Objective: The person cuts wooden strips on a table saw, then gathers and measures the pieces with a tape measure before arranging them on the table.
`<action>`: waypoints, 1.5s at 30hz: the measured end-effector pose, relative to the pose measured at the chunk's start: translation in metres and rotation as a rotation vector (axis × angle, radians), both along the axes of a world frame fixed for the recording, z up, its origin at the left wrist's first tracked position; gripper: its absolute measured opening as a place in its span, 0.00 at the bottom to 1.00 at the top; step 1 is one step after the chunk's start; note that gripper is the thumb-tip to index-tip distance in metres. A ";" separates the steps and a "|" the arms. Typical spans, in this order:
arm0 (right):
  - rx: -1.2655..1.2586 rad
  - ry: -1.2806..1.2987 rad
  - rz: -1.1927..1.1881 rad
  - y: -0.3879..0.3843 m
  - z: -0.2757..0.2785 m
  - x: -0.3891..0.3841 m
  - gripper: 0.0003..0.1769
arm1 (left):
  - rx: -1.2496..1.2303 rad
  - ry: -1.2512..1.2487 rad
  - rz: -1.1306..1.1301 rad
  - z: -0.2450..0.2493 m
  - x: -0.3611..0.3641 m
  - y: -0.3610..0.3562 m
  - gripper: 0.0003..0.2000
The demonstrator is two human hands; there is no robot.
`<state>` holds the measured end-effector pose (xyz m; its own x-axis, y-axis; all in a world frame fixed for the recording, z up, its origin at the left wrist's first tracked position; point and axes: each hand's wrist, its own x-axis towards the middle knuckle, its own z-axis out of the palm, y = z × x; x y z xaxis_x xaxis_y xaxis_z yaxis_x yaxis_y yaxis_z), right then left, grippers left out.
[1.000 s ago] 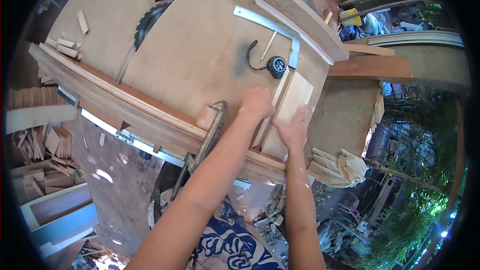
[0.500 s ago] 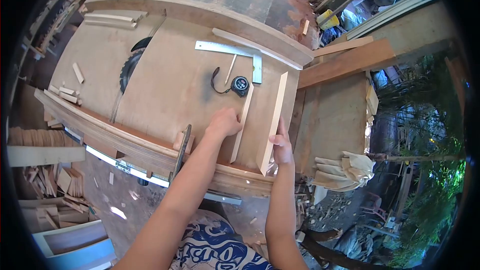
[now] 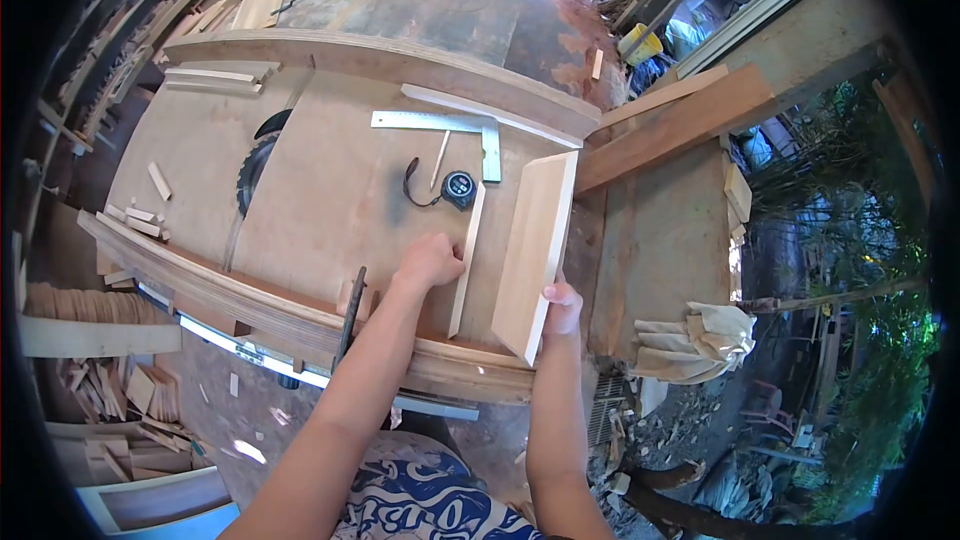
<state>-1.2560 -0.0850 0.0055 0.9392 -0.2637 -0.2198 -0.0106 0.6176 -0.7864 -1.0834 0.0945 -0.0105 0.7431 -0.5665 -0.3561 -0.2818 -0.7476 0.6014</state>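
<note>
A light wooden board [image 3: 532, 252] is tilted up on the plywood saw table [image 3: 340, 190], its broad face turned toward me. My right hand [image 3: 562, 306] grips its near right edge. My left hand [image 3: 430, 262] rests on the table against a thin wooden strip [image 3: 465, 258] that lies just left of the board. A black tape measure [image 3: 457, 189] and a pencil [image 3: 439, 159] lie beyond the strip, under a steel square [image 3: 452, 126].
A circular saw blade [image 3: 256, 157] sticks up through the table at the left. Small offcuts [image 3: 140, 218] lie near the left edge. A rip fence board [image 3: 380, 58] runs along the far side. A cloth [image 3: 702, 335] hangs at the right, scrap wood on the floor at the left.
The board lay flat a second ago, stood on edge half a second ago, and now leans with its face showing. My left hand slid onto the thin strip.
</note>
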 end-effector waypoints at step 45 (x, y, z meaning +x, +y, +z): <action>-0.305 0.053 -0.130 0.005 0.024 0.018 0.68 | 0.067 -0.211 -0.037 -0.008 -0.013 -0.012 0.18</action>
